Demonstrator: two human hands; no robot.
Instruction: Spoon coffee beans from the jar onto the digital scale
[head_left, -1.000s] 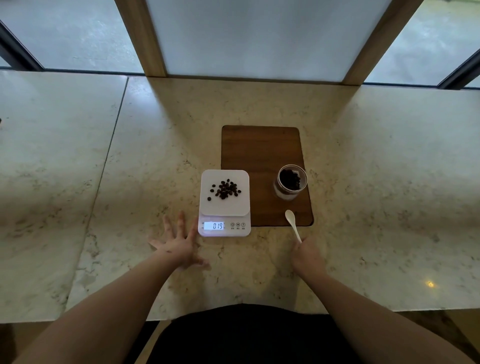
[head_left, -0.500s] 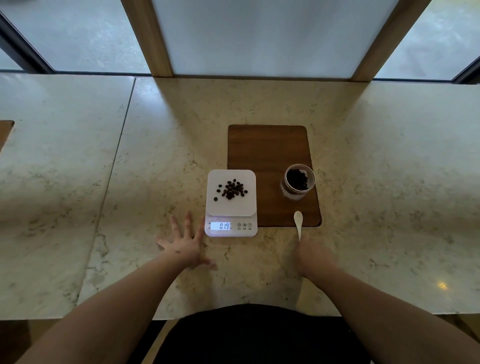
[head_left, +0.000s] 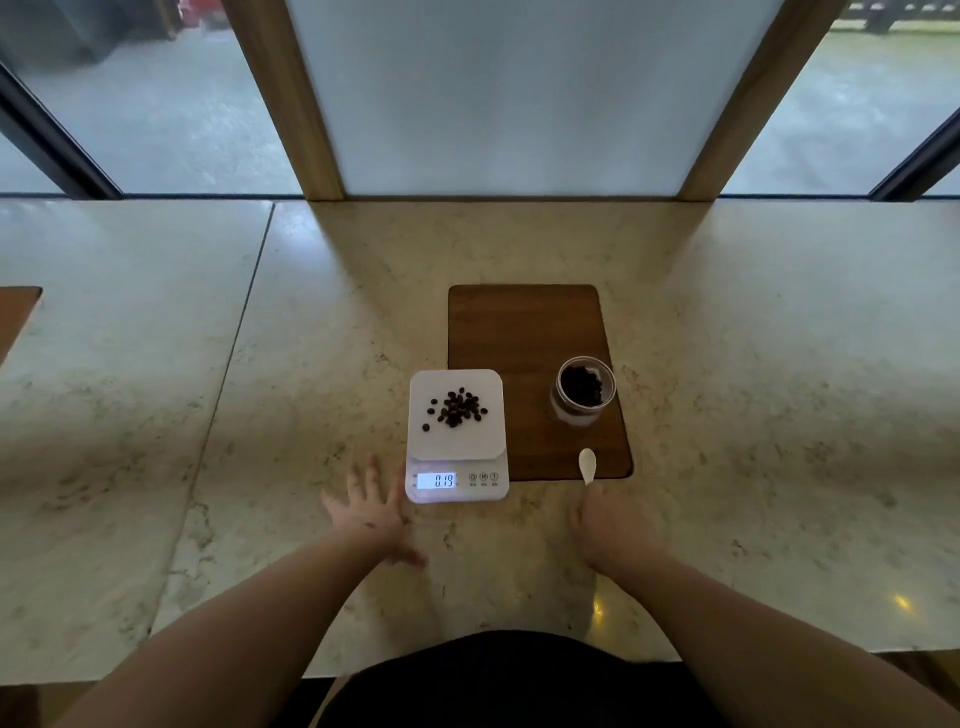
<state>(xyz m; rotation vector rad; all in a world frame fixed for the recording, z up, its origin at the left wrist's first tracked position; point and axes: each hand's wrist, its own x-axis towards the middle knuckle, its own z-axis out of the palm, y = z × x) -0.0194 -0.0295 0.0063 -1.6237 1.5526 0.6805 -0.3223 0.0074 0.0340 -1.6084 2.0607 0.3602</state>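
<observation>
head view: beans (head_left: 457, 408) piled on scale (head_left: 456, 436), jar (head_left: 584, 391) at 3 o'clock. right hand (head_left: 613, 525) grip grasping spoon (head_left: 587, 465), ready to scoop; left hand (head_left: 371, 512) released, flat on tabletop (head_left: 208, 415), steadying.

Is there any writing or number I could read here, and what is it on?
"019": lit digits on the display of the white digital scale; any decimal point is too small to tell.
Three round buttons beside the display: the middle looks like "M" and the right like "T"; the left symbol and the tiny captions beneath are unreadable.
Nothing else bears text.

Glossy marble-like counter (head_left: 727, 364), matt wooden board (head_left: 524, 332).
</observation>
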